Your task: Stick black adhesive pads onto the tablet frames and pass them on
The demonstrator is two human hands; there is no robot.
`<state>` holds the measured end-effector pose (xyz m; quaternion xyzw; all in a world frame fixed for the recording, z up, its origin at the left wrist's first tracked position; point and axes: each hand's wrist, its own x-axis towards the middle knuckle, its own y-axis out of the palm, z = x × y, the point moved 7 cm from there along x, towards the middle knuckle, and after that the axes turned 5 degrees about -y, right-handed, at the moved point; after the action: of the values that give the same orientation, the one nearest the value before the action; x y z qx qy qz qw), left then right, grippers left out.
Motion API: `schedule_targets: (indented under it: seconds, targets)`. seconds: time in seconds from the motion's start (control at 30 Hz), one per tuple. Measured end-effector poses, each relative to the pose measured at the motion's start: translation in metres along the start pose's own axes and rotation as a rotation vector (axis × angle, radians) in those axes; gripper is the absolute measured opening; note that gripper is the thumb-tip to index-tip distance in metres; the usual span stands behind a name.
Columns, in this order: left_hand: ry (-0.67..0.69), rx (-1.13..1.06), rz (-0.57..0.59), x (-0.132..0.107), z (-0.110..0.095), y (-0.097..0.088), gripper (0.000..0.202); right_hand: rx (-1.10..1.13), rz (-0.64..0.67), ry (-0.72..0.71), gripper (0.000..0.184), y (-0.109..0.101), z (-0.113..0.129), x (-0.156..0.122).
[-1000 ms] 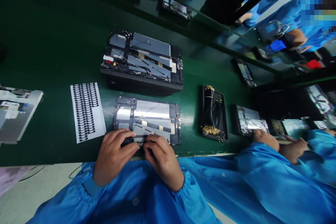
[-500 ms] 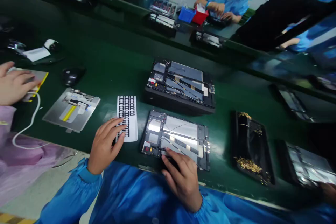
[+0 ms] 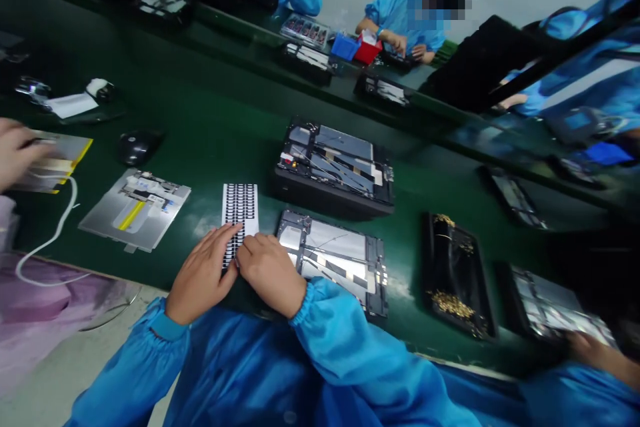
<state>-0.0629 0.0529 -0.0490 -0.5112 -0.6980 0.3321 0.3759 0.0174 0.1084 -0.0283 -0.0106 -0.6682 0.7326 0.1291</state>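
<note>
1. Two hands in blue cuffs fill the lower middle of my view. The left hand (image 3: 200, 273) is released, its straight fingers lying across the lower end of a white sheet of black pads (image 3: 240, 207).
2. The right hand (image 3: 267, 273) curls against that sheet's lower end, and I cannot tell whether it grasps anything.
3. Just right of the sheet lies an open tablet housing (image 3: 333, 260), with the right cuff (image 3: 305, 300) over its lower left corner.
4. Up and right of the sheet, a second tablet housing (image 3: 335, 170) sits on a black case.
5. Left of the sheet lies a metal plate (image 3: 135, 210), with a computer mouse (image 3: 139, 147) beyond it on the green bench mat (image 3: 210, 160).
6. Well left of the sheet, a co-worker's hand (image 3: 15, 153) rests on a yellow-edged panel (image 3: 55, 160).
7. Well right of the sheet stands a black tray (image 3: 429, 260) holding small gold pieces (image 3: 453, 305).
</note>
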Motion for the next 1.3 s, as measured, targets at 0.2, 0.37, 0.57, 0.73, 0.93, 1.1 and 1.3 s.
schedule_targets:
  seconds: [0.2,0.37,0.57,0.73,0.93,1.1,1.3]
  targets:
    - [0.062,0.001,-0.028,0.006,0.006,0.000,0.062,0.018,0.032,0.027,0.016,-0.003,0.000,0.004]
    - [0.134,0.037,-0.071,0.012,0.016,0.003,0.065,-0.005,0.057,0.049,0.021,0.000,-0.008,0.017]
    - [0.003,-0.048,-0.004,0.017,0.030,0.010,0.070,0.381,-0.121,0.091,0.010,-0.048,-0.043,-0.044]
    - [-0.043,-0.117,-0.260,0.009,-0.003,-0.015,0.062,0.457,-0.466,0.485,0.008,-0.094,-0.087,-0.192]
    - [0.285,-0.152,-0.145,0.000,-0.113,0.022,0.024,0.183,-0.325,0.525,0.014,-0.071,-0.067,-0.245]
    - [0.391,-0.196,-0.018,0.009,-0.179,0.061,0.017,0.060,-0.297,0.505,0.011,-0.054,-0.062,-0.234]
    - [0.347,-0.207,0.044,0.015,-0.189,0.080,0.017,0.007,-0.257,0.523,0.011,-0.051,-0.063,-0.235]
